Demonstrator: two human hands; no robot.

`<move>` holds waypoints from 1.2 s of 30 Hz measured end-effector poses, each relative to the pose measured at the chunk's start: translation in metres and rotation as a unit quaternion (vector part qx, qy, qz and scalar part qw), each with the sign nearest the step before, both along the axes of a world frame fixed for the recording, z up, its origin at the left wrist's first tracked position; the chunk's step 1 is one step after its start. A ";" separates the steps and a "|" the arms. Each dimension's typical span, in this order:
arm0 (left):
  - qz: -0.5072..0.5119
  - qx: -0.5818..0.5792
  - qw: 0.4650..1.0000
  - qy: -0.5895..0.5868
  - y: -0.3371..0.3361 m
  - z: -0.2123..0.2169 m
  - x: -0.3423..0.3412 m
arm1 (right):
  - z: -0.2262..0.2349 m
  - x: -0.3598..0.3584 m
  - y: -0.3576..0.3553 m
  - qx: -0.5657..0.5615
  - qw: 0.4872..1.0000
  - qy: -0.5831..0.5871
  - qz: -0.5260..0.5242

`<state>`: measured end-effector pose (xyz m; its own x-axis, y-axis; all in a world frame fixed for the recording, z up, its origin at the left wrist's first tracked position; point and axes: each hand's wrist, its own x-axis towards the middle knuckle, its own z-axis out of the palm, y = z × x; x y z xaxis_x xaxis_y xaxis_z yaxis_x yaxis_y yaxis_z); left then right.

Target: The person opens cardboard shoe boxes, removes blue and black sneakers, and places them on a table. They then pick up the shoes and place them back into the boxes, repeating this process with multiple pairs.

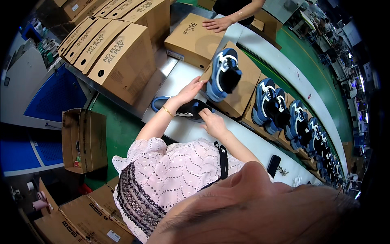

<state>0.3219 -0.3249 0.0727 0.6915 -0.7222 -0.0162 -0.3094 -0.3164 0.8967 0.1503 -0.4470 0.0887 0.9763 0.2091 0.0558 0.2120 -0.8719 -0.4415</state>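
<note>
A blue, black and white sneaker (pixel 178 109) lies on the white tabletop in front of me. My right hand (pixel 214 124) has its fingers bent into that shoe's opening and grips it there. Reaching across the toe end, my left hand (pixel 190 92) has its fingertips closed on the near edge of a brown shoe box (pixel 239 92). On top of this box sits another sneaker (pixel 224 77) of the same colours, just right of my left fingertips. The underside of my left fingers is partly hidden.
Another person's hand (pixel 217 24) rests on a closed shoe box (pixel 191 40) beyond. Several boxes (pixel 122 65) stand at left. Paired sneakers (pixel 271 103) on boxes line the right, beside a curved white belt (pixel 292 77). A phone (pixel 274 164) lies on the table.
</note>
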 end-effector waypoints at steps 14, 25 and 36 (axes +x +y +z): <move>0.198 -0.072 0.967 0.144 0.086 -0.042 0.044 | 0.100 -0.110 -0.122 0.379 0.833 -0.232 -0.330; 0.310 -0.228 0.814 0.436 0.011 -0.057 0.103 | 0.058 -0.039 -0.129 0.248 0.852 -0.181 -0.425; 0.431 -0.269 0.785 0.356 -0.042 -0.077 0.124 | 0.030 -0.055 -0.136 0.350 0.814 -0.009 -0.463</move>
